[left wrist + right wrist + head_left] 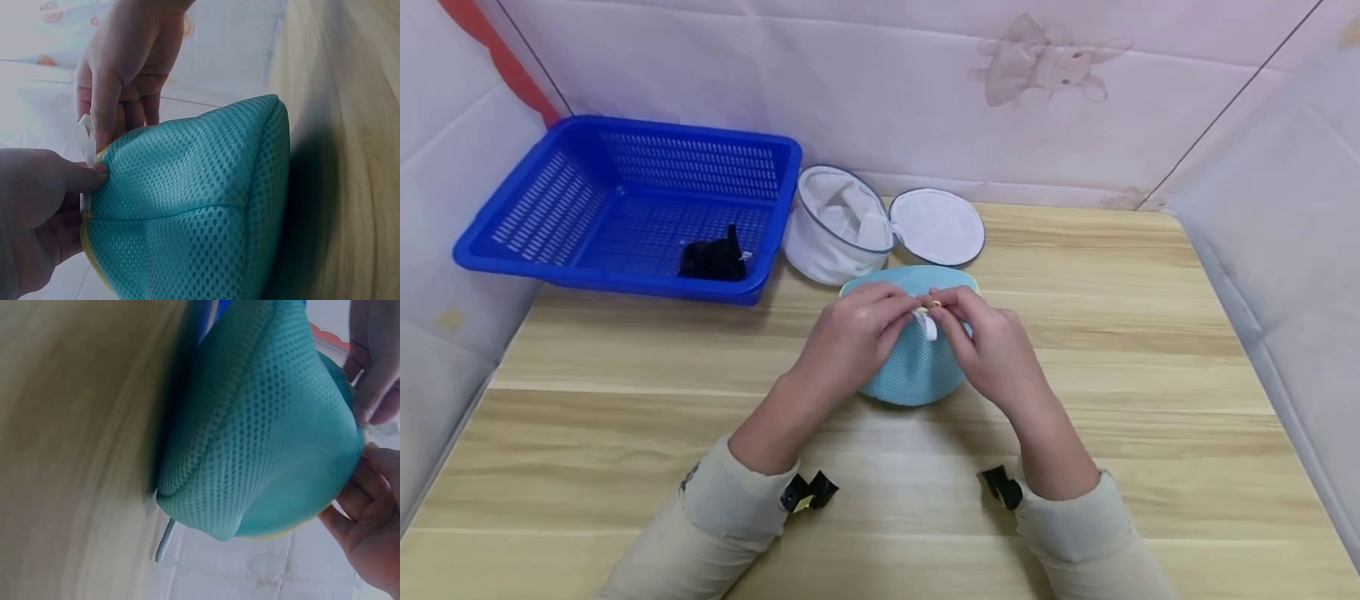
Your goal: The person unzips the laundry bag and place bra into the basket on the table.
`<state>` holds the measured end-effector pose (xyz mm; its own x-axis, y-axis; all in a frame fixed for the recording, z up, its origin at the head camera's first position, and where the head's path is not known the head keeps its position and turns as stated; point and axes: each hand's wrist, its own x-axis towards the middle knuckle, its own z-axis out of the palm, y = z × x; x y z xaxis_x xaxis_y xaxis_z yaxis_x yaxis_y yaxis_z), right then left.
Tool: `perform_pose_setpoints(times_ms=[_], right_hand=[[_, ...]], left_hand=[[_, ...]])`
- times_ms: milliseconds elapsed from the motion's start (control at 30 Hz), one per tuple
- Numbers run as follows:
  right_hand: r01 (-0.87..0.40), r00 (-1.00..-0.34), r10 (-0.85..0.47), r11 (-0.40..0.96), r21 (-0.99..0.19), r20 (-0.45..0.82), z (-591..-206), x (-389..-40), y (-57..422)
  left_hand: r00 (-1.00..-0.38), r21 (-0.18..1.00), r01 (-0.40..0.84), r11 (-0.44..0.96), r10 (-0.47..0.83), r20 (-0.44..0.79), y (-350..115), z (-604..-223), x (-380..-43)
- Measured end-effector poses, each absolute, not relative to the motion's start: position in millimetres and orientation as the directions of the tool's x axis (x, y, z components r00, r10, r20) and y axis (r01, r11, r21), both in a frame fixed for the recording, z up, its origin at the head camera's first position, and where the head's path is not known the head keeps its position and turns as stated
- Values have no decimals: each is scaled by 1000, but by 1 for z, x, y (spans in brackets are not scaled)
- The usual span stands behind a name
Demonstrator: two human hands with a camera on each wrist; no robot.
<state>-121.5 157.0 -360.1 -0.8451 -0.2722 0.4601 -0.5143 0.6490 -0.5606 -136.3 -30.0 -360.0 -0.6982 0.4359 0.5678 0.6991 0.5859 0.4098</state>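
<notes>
A teal mesh laundry bag (917, 377) with yellow edging stands on the table between both hands. My left hand (852, 335) pinches the bag's rim between thumb and fingers, beside a white fabric loop (931, 327). Close by on the same rim, my right hand (997, 348) pinches a small yellowish piece at the edge; what exactly it is stays too small to tell. In the left wrist view, the bag's mesh side (181, 181) bulges below the fingertips. From the right wrist, the mesh (269, 437) looks creased, and the bag's inside is hidden.
At the back left is a blue plastic basket (625, 285) with a small black item (713, 257) inside. A white mesh bag (831, 258) with its round lid (938, 227) folded open sits behind the teal bag. Covered walls (880, 83) border the wooden table (1150, 375).
</notes>
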Motion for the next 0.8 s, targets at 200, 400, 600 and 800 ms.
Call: perform_pose_setpoints(times_ms=[200, 400, 600, 800], right_hand=[[-488, -865, -255, 630, -604, 432, -358, -120, 154], [-520, -835, -243, 641, -564, 494, -358, -118, 153], [-550, -803, -196, 607, -573, 563, -360, -120, 156], [-580, -772, -142, 559, -593, 620, -361, -122, 156]], left_hand=[[-703, 427, 693, 580, 416, 577, -32, -360, -137], [-700, 426, 697, 576, 421, 577, -34, -362, -138], [-705, 442, 696, 566, 426, 567, -35, -360, -139], [-710, 453, 692, 561, 416, 568, -35, -359, -140]])
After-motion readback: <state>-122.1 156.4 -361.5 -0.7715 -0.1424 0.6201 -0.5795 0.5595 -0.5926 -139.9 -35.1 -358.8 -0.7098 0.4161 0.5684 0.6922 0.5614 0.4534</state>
